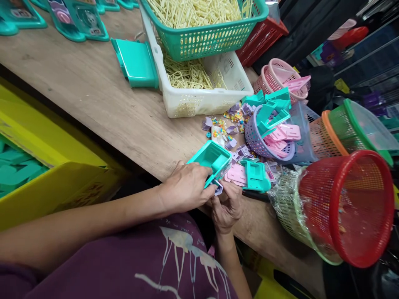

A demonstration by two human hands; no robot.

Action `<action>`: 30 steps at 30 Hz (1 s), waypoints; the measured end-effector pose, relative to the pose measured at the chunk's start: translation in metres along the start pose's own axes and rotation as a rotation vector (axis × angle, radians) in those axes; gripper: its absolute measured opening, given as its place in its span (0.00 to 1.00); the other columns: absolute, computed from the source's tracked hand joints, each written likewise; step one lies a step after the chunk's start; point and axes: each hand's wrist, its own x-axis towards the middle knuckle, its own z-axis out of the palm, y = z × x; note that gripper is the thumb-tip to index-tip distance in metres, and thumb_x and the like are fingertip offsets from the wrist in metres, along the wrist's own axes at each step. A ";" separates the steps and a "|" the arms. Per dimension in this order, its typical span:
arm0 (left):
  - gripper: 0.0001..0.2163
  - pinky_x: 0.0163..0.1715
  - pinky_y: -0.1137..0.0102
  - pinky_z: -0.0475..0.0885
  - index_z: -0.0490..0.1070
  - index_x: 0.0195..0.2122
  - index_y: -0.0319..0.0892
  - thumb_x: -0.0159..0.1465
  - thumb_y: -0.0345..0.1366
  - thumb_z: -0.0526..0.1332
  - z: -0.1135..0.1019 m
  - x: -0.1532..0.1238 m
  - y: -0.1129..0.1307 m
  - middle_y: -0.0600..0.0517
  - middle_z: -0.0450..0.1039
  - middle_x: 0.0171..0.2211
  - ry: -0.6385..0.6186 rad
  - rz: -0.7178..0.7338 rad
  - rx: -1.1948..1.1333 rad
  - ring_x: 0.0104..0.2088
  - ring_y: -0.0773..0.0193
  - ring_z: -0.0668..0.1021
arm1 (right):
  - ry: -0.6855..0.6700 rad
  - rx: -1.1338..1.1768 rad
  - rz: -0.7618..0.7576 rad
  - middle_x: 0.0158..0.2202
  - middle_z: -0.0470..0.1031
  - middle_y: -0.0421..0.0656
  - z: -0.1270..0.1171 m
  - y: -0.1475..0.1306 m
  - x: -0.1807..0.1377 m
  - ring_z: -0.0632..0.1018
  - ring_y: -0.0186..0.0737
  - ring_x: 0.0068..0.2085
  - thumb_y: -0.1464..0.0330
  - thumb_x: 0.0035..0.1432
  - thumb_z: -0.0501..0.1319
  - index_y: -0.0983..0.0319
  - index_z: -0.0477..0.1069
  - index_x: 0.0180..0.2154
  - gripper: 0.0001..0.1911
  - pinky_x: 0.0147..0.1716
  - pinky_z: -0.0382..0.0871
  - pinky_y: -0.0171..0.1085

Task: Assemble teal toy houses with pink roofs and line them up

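A teal plastic box [208, 154], hollow side up, is tilted near the table's front edge. My left hand [190, 186] is closed around its near side, fingers over the rim. Against the box's near right corner sits a small purple plastic piece [218, 187]. My right hand [228, 204] pinches this piece between thumb and fingers; part of it is hidden. Just right of the hands lie a flat pink plastic part [236, 174] and a teal plastic frame [257, 176]. Loose purple pieces [243, 153] and tiny coloured beads [220, 124] are scattered behind them.
A white crate [202, 101] of cream sticks stands behind, with a teal basket [212, 39] stacked on it. To the right are a purple basket [253, 135] of parts and a large red basket [335, 207]. A yellow box [62, 187] holds teal parts at left.
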 end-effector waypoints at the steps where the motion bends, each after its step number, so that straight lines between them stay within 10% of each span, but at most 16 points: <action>1: 0.12 0.40 0.58 0.69 0.71 0.32 0.41 0.66 0.42 0.54 0.000 0.000 0.000 0.47 0.76 0.32 -0.001 -0.004 -0.005 0.38 0.51 0.78 | -0.002 -0.010 -0.010 0.42 0.77 0.44 -0.001 0.000 0.001 0.77 0.43 0.43 0.69 0.58 0.65 0.56 0.71 0.52 0.19 0.46 0.70 0.48; 8: 0.13 0.43 0.55 0.68 0.71 0.35 0.41 0.68 0.43 0.53 0.002 -0.001 -0.001 0.46 0.75 0.34 -0.010 0.019 0.017 0.40 0.50 0.77 | -0.050 -0.001 -0.030 0.41 0.76 0.44 -0.005 -0.001 0.004 0.75 0.44 0.43 0.71 0.57 0.66 0.55 0.71 0.51 0.20 0.46 0.69 0.49; 15: 0.22 0.48 0.55 0.65 0.69 0.41 0.41 0.65 0.56 0.54 -0.006 0.000 -0.023 0.46 0.75 0.39 -0.091 0.336 0.055 0.41 0.53 0.76 | -0.150 -0.034 -0.019 0.40 0.71 0.44 -0.016 -0.013 0.017 0.72 0.44 0.42 0.66 0.59 0.65 0.54 0.69 0.51 0.18 0.42 0.69 0.46; 21: 0.10 0.50 0.52 0.61 0.70 0.36 0.41 0.63 0.43 0.60 -0.020 0.015 -0.038 0.47 0.76 0.34 -0.099 0.606 0.481 0.38 0.54 0.75 | -0.358 -0.168 -0.236 0.54 0.66 0.51 -0.034 -0.017 0.054 0.66 0.54 0.58 0.55 0.51 0.70 0.57 0.63 0.59 0.37 0.58 0.64 0.54; 30: 0.12 0.55 0.46 0.57 0.71 0.39 0.40 0.64 0.44 0.58 -0.011 -0.001 -0.055 0.46 0.77 0.36 0.035 0.588 0.502 0.39 0.53 0.75 | -0.599 0.014 -0.374 0.50 0.73 0.53 -0.003 0.000 0.073 0.72 0.49 0.54 0.58 0.61 0.62 0.64 0.69 0.50 0.21 0.53 0.70 0.50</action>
